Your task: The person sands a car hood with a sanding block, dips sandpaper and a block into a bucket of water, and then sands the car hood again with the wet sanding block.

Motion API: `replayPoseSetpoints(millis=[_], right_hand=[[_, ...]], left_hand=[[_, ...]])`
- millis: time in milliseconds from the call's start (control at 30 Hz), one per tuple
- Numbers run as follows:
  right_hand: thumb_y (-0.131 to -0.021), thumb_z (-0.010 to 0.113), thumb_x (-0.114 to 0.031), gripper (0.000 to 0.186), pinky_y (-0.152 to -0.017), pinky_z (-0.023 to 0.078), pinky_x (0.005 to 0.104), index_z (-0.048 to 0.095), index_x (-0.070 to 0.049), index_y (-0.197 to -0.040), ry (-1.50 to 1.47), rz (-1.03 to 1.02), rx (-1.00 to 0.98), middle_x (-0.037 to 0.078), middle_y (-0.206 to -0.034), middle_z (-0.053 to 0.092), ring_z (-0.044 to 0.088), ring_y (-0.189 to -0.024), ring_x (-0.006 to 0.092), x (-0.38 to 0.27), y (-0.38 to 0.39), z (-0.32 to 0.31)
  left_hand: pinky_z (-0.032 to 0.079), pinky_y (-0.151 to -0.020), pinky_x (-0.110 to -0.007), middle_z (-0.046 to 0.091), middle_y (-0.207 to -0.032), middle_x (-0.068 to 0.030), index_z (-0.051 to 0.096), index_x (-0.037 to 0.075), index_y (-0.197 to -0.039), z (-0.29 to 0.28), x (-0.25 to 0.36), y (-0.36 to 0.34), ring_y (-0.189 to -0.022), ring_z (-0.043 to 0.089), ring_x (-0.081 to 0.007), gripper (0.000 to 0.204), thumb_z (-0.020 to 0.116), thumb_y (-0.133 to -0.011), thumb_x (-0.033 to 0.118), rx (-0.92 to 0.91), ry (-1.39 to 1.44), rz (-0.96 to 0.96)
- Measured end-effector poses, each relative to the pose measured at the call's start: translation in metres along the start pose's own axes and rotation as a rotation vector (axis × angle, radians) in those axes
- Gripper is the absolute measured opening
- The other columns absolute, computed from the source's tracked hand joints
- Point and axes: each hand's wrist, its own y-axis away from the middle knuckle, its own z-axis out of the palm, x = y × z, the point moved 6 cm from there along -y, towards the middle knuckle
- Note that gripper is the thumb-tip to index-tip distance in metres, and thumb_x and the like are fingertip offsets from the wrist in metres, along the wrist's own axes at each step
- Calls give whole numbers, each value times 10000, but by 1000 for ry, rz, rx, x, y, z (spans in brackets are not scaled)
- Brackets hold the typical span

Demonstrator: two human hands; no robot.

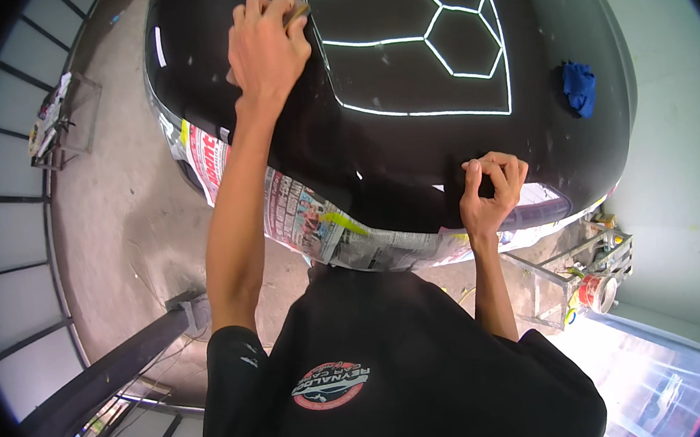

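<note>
A glossy black car hood (412, 158) lies in front of me, with a lit hexagon-and-line pattern mirrored in its paint. Far out on its left part, my left hand (267, 54) presses down, fingers bent around a small brownish pad (295, 15) that shows past the fingertips; most of the pad is hidden. By the front edge on the right, my right hand (495, 192) is at the hood with curled fingers, thumb and index tips brought together. Whatever may be between them is too small to make out. A crumpled blue cloth (579, 88) lies on the hood's right side.
Newspaper sheets (290, 211) cover the car's front below the hood edge. At the right stands a metal-frame cart (554, 283) with a tape-like red and white roll (597, 293). A small stand with tools (50, 125) is at the far left; a dark beam (120, 371) slants at lower left.
</note>
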Motion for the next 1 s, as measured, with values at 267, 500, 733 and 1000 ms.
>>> replayPoseSetpoints(millis=[267, 500, 733, 1000], right_hand=[[-837, 760, -65, 124, -793, 423, 393, 669, -63, -754, -23, -2, 5, 48, -878, 608, 506, -902, 249, -2, -1, -1], [-856, 743, -54, 135, -792, 421, 392, 670, -63, -742, -31, 9, -9, 50, -874, 607, 508, -902, 247, -4, 0, -1], [-853, 741, -46, 124, -801, 421, 392, 682, -52, -743, -3, 6, 16, 50, -863, 609, 514, -905, 244, 0, 4, -2], [-919, 679, -51, 193, -786, 395, 419, 592, -40, -746, -3, -203, -34, 83, -847, 544, 478, -851, 289, -40, -39, 7]], left_hand=[[534, -824, -428, 634, -1011, -89, 742, 63, -1046, -1, -1, -2, -970, 625, -318, 242, 784, -827, 157, -39, -7, -33], [535, -842, -428, 648, -1010, -92, 751, 63, -1065, -1, -6, 3, -998, 626, -321, 269, 797, -821, 166, -28, 29, -62], [537, -860, -406, 676, -1020, -75, 767, 57, -1039, -30, -18, 7, -1012, 657, -298, 238, 801, -838, 180, 63, 222, -293], [523, -829, -382, 669, -986, -92, 757, 13, -1098, -88, -22, 61, -924, 644, -282, 315, 827, -794, 49, 166, 457, -283]])
